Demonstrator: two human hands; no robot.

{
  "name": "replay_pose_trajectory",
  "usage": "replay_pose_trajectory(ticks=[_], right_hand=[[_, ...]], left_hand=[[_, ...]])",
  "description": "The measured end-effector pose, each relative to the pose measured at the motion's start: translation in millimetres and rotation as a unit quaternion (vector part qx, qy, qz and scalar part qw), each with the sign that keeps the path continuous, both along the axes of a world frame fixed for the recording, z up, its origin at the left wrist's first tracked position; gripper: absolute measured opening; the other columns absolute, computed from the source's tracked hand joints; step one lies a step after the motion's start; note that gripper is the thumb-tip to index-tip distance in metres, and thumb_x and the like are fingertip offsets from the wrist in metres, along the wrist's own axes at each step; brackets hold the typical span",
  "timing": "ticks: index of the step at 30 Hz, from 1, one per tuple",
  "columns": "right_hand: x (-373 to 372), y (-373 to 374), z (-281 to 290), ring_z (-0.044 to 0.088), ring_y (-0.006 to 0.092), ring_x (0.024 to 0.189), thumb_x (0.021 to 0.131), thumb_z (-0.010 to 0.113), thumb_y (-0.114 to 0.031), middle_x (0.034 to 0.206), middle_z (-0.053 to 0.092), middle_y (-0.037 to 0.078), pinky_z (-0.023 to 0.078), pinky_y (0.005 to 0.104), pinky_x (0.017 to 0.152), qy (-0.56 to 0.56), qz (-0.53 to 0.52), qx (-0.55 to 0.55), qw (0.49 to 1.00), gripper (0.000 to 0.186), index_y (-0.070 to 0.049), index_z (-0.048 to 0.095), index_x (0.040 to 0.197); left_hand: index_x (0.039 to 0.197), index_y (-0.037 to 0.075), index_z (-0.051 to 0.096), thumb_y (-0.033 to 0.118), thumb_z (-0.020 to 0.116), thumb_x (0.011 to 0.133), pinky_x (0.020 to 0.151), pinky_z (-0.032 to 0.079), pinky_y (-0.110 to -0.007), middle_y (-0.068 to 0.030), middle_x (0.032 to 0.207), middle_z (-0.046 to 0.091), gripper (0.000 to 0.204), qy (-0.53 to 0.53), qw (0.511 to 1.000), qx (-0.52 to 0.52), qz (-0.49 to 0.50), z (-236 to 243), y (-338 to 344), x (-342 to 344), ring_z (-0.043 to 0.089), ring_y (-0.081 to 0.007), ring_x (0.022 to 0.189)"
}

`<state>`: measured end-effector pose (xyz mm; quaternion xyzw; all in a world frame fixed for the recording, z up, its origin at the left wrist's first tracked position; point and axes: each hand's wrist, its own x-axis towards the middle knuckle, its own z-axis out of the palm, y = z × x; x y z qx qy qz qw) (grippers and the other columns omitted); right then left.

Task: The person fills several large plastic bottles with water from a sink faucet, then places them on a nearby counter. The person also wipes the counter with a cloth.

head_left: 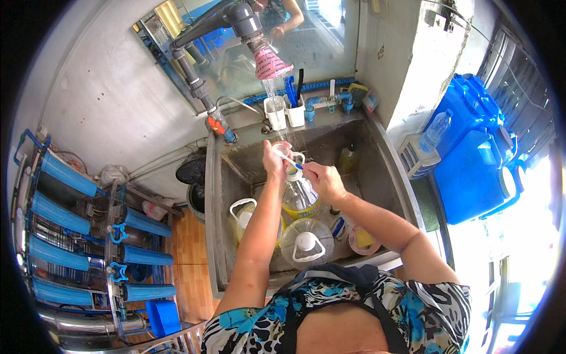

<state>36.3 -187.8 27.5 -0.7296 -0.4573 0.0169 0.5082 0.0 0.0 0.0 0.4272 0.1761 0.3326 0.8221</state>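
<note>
Over the sink (pixel 407 194), my left hand (pixel 274 162) is closed around a small, round, pale cap (pixel 283 147), its fingers partly hiding it. My right hand (pixel 323 182) pinches a thin white-and-blue stick, probably a toothbrush (pixel 290 160), whose far end reaches the cap. Right under both hands a clear round jug (pixel 302 194) with a yellow band stands in the sink. Closer to me is another clear jug (pixel 288 239) with a white cap and loop handle. A further jug with a white handle (pixel 242 211) is partly behind my left forearm.
Water runs from a pipe with a pink cloth-covered outlet (pixel 272 64). White holders (pixel 295 114) with brushes stand on the back ledge. A pink bowl with a yellow sponge (pixel 365 238) lies at the sink's right. Blue containers (pixel 471 171) stand right; blue filter housings (pixel 62 212) line the left.
</note>
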Motion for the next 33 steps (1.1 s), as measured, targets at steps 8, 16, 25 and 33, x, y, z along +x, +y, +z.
replay_pose_trajectory(ticks=[8,16,25,33], right_hand=[[87.4,-2.9,39.3,0.064,0.0267,0.058,0.086,0.064,-0.021,0.069,0.059,0.006,0.051,0.0378,0.047,-0.379,0.017,-0.026,0.925,0.011,-0.019,0.071,0.094],[26.9,-15.8,-20.2,0.067,0.0321,0.065,0.088,0.063,-0.023,0.072,0.067,0.011,0.053,0.0448,0.058,-0.152,-0.071,-0.175,0.970,0.013,-0.019,0.072,0.097],[25.6,3.9,-3.6,0.068,0.0355,0.073,0.090,0.063,-0.025,0.080,0.069,0.014,0.053,0.0431,0.063,-0.119,-0.146,-0.046,0.981,0.017,-0.017,0.071,0.102],[17.7,-10.2,-12.5,0.067,0.0370,0.074,0.090,0.060,-0.025,0.078,0.068,0.014,0.053,0.0483,0.063,-0.111,-0.133,-0.070,0.982,0.014,-0.018,0.068,0.098]], left_hand=[[0.078,0.000,0.062,0.036,0.040,0.097,0.032,0.029,-0.027,-0.0089,0.062,0.059,0.046,0.191,0.957,-0.040,-0.215,23.8,7.9,-20.6,0.043,-0.0151,0.039],[0.080,0.004,0.062,0.038,0.038,0.097,0.043,0.025,-0.023,-0.0024,0.061,0.053,0.045,0.010,0.973,0.231,0.006,37.0,27.4,-12.7,0.040,-0.0081,0.045],[0.120,0.002,0.061,0.043,0.046,0.102,0.075,0.049,-0.030,-0.0096,0.098,0.066,0.047,0.012,0.987,0.090,-0.133,9.7,14.3,-10.2,0.062,-0.0167,0.084],[0.125,-0.001,0.055,0.040,0.048,0.102,0.085,0.050,-0.035,-0.0093,0.102,0.063,0.047,-0.093,0.985,0.126,-0.070,-7.4,-2.0,-8.5,0.061,-0.0180,0.092]])
